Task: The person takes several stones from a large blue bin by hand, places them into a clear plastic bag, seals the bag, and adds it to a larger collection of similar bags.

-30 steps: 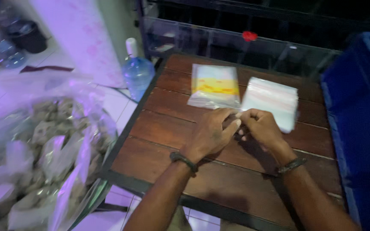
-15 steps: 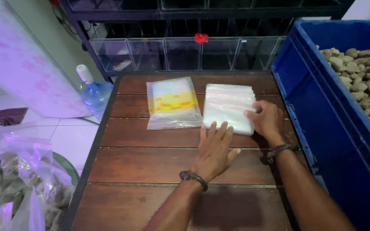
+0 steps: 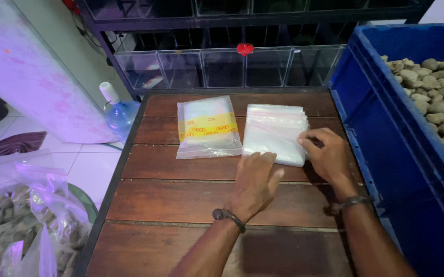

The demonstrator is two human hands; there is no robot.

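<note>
A stack of clear plastic zip bags [image 3: 276, 131] lies on the dark wooden slatted table [image 3: 181, 205]. My left hand [image 3: 255, 184] rests flat on the table, fingertips touching the stack's near edge. My right hand [image 3: 327, 154] is at the stack's right edge, its fingertips pinching the top bag there. To the left of the stack lies a sealed packet of bags with a yellow band [image 3: 207, 127]. Both wrists wear dark bracelets.
A large blue crate [image 3: 386, 128] holding pale stones [image 3: 432, 87] stands against the table's right side. Clear compartment boxes [image 3: 206, 66] line the shelf behind. A water bottle [image 3: 117, 110] and a clear sack of stones [image 3: 22, 220] are on the floor at left.
The view swung right, bringing the blue crate in. My hands parted: the left went flat at the stack's near edge, the right moved to its right edge.
</note>
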